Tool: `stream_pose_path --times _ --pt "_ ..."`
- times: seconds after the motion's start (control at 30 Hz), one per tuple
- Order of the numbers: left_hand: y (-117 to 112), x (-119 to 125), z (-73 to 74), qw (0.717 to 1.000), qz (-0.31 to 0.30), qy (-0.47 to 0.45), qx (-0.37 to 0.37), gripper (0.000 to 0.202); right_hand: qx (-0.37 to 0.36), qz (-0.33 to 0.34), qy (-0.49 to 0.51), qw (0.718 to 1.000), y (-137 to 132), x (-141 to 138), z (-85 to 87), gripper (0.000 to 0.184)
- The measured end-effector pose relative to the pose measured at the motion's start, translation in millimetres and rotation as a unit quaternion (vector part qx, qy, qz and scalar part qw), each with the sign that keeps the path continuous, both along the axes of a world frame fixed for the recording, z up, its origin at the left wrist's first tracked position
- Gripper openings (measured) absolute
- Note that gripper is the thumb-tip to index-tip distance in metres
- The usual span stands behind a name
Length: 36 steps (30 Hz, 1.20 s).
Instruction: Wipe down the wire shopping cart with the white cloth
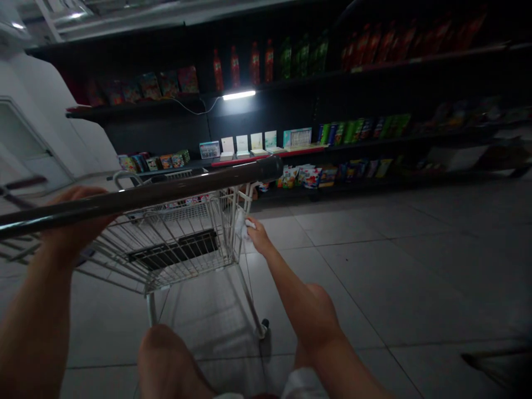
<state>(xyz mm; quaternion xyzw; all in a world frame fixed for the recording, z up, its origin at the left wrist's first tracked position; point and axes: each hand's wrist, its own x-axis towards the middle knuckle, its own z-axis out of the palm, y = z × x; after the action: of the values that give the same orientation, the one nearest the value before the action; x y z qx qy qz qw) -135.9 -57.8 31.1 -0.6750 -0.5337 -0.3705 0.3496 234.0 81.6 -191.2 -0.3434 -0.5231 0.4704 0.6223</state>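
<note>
A wire shopping cart (174, 244) stands in front of me on the tiled floor, its dark push bar (166, 191) running across the view. My left hand (72, 221) is wrapped round the bar at the left. My right hand (257, 233) reaches forward and presses a small white cloth (241, 227) against the cart's right side frame, fingers closed on the cloth. My bare knees (166, 354) show at the bottom, low to the floor.
Dark store shelves (316, 149) run along the back, stocked with bottles (249, 64), boxes and packets, with a lit tube lamp (239, 95). A white wall and door are at the left. Grey floor tiles (394, 266) spread to the right.
</note>
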Motion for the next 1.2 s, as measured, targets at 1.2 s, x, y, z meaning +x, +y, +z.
stream_pose_path --times 1.2 --pt "-13.1 136.8 -43.4 0.968 -0.232 -0.09 -0.028 0.07 0.499 -0.208 -0.038 0.84 -145.0 -46.1 134.8 0.033"
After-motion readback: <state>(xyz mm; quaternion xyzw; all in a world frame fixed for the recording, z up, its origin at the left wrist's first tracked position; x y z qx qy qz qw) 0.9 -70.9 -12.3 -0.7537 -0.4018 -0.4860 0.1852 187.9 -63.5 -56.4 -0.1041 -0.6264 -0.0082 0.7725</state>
